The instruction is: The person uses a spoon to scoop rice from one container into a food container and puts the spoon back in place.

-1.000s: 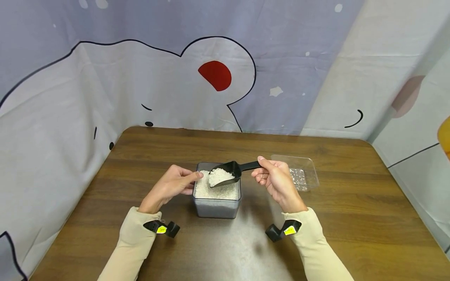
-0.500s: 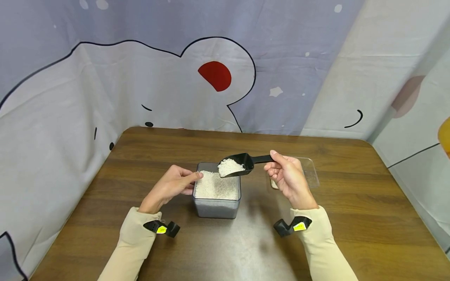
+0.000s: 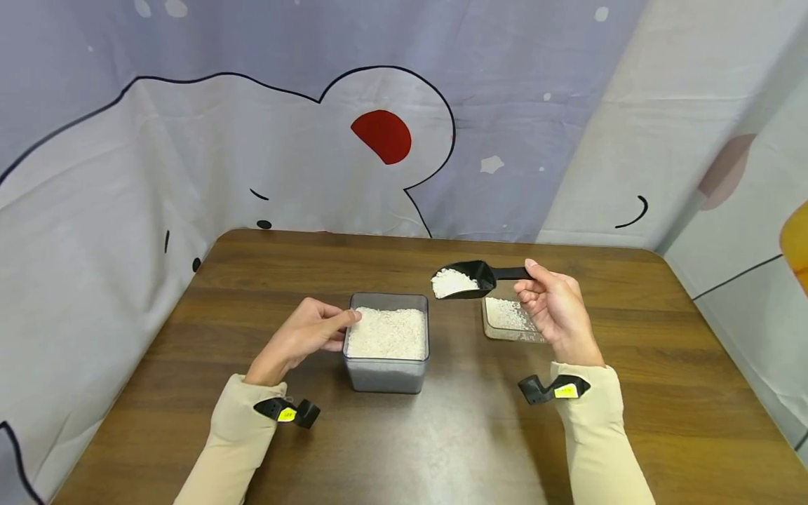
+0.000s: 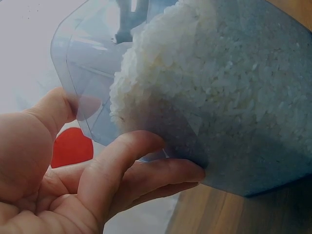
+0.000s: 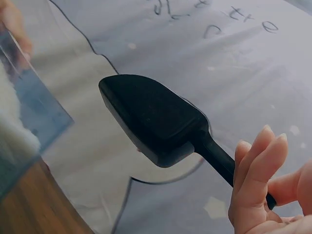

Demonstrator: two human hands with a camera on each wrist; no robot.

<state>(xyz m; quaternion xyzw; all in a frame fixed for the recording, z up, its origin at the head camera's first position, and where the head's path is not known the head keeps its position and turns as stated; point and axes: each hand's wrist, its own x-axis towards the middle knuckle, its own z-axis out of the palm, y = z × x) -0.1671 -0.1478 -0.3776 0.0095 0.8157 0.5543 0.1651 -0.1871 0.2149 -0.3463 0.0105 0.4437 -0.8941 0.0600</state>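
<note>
My right hand [image 3: 558,308] grips the handle of a black scoop [image 3: 485,273], which carries a heap of white rice [image 3: 453,283]. The scoop is held level in the air, to the right of a bluish see-through container [image 3: 385,377] nearly full of rice. My left hand [image 3: 304,331] holds that container at its left side, thumb over the rim and fingers against the outer wall. In the left wrist view those fingers [image 4: 141,170] press on the clear wall [image 4: 234,187]. From below, the right wrist view shows the scoop's underside [image 5: 151,114], its rice hidden.
A low clear box [image 3: 514,337] with some rice in it stands to the right of the container, partly hidden by my right hand. Both stand on a brown wooden table [image 3: 303,266]. Behind the table hangs a printed curtain [image 3: 284,147].
The right hand has carried the loaded scoop to the right and slightly up, from over the container toward the clear box. The left hand has stayed at the container.
</note>
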